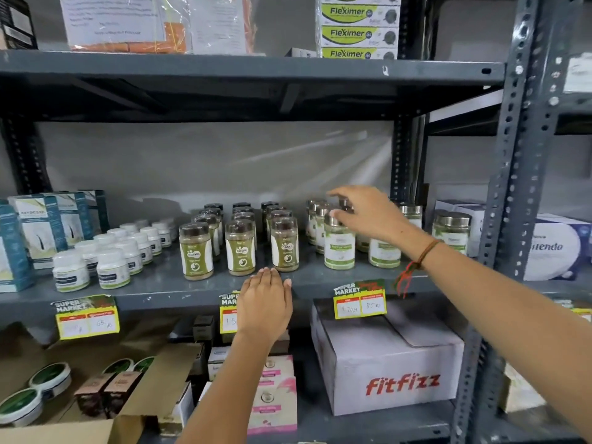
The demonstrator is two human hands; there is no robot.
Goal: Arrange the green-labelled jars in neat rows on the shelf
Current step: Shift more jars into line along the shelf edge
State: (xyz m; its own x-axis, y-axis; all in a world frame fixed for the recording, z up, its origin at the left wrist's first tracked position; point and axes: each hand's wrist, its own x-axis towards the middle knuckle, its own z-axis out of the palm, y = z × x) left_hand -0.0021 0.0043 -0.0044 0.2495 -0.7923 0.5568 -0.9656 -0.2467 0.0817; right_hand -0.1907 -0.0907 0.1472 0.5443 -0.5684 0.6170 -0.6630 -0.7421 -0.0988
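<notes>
Green-labelled jars with silver lids stand in a loose group at the right of the grey shelf: one at the front, one beside it and one further right. My right hand reaches over this group, fingers apart around the lid of a jar behind the front one; I see no firm grip. To the left, olive-labelled jars with brown lids stand in three straight rows. My left hand rests flat on the shelf's front edge, just below these jars, holding nothing.
Small white bottles and teal boxes fill the shelf's left side. A steel upright bounds it on the right, with white packs beyond. Yellow price tags hang from the edge. A white fitfizz carton sits on the shelf below.
</notes>
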